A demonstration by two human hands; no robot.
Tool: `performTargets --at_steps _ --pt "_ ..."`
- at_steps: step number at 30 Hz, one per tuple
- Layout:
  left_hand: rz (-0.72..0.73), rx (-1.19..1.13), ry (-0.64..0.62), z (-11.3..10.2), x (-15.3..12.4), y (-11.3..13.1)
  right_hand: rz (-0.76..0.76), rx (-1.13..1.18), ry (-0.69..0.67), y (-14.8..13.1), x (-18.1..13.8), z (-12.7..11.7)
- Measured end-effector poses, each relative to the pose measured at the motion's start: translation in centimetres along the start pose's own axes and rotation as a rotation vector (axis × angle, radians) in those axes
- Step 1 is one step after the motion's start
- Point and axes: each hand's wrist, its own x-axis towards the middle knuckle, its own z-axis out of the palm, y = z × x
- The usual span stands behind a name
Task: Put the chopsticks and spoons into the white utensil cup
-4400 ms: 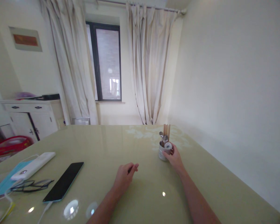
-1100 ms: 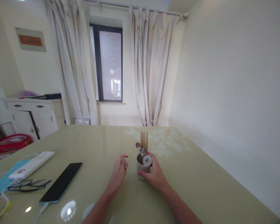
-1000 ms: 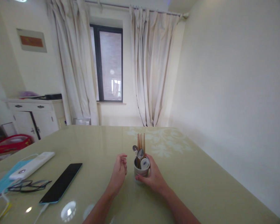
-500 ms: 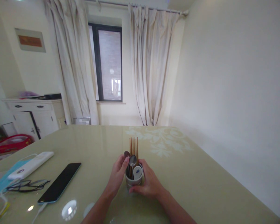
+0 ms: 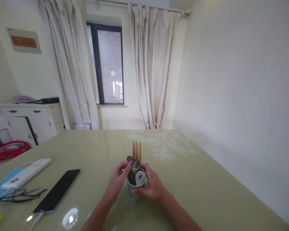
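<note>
A small white utensil cup (image 5: pixel 134 194) stands on the green glass table (image 5: pixel 197 179) close in front of me. It holds wooden chopsticks (image 5: pixel 136 152), two metal spoons (image 5: pixel 135 165) and a white ceramic spoon (image 5: pixel 140 177). My right hand (image 5: pixel 152 187) is wrapped round the cup's right side. My left hand (image 5: pixel 116 181) is at the cup's left rim, its fingertips pinched at the handle of the left metal spoon (image 5: pixel 129 159).
On the table's left lie a black phone (image 5: pixel 56 190) on a cable, glasses (image 5: pixel 21 194), a white power bank (image 5: pixel 25 173) and a blue mask (image 5: pixel 0 189). A wall runs along the table's right side. A white cabinet (image 5: pixel 29 120), curtains and a window stand beyond.
My right hand has slid the cup from the table's far right toward me. My left hand has come in from the left and closed on a spoon at the rim.
</note>
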Motion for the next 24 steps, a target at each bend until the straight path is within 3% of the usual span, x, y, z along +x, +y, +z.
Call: performTargets --at_steps 16,24 --pt "-0.013 -0.011 -0.053 -0.25 0.16 -0.59 -0.041 0.006 0.001 -0.09 0.18 -0.02" --pt "-0.028 -0.010 -0.020 -0.17 0.19 -0.55 -0.073 -0.016 -0.005 -0.06 0.12 -0.17"
